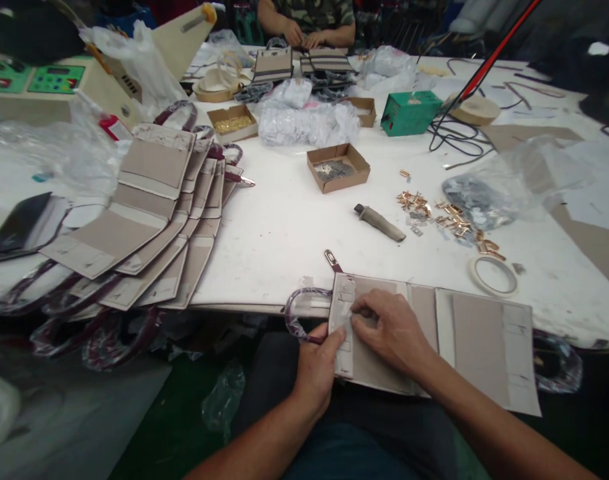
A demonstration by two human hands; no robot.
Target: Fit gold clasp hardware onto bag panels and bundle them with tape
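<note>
An unfolded handbag body [479,347], beige lining side up, lies across the table's front edge. Dark red handles in clear plastic wrap stick out from its two ends. My left hand [318,363] grips its left end by the wrapped handle [295,313], thumb on top of the pale edge strip. On the lining near that strip rests my right hand [391,330], fingers curled and pressed together; whatever they may hold is hidden. A dark red strap with a metal zipper pull [331,259] pokes out past the bag's top left corner.
Similar bag bodies [149,220] overlap in a pile at left. Beyond my hands lie a cloth-wrapped tool [381,223], gold-coloured hardware [457,220], a tape roll [493,276] and a cardboard box of metal pieces [338,168]. A green box [411,113] stands farther back; a person [307,27] works opposite.
</note>
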